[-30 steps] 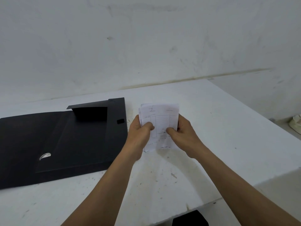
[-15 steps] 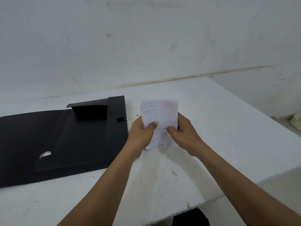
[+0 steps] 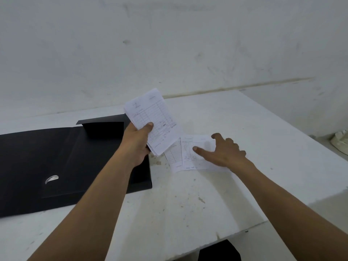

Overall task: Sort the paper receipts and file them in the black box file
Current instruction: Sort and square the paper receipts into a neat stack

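Perhaps a bare back-room office: scuffed white wall (image 3: 169,44), stained white table (image 3: 188,194), black box file (image 3: 28,157).

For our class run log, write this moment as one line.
left hand: grips receipt stack | right hand: touches loose receipts on table | black box file: open

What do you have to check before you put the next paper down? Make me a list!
1. Left hand grips the stack of receipts: ok.
2. Right hand touches the top receipt on the table: ok.
3. Top receipt lined up with the receipt underneath: not ok, they overlap askew.
4. Black box file lies open: ok.
5. Writing readable for sorting: cannot tell, too blurred.
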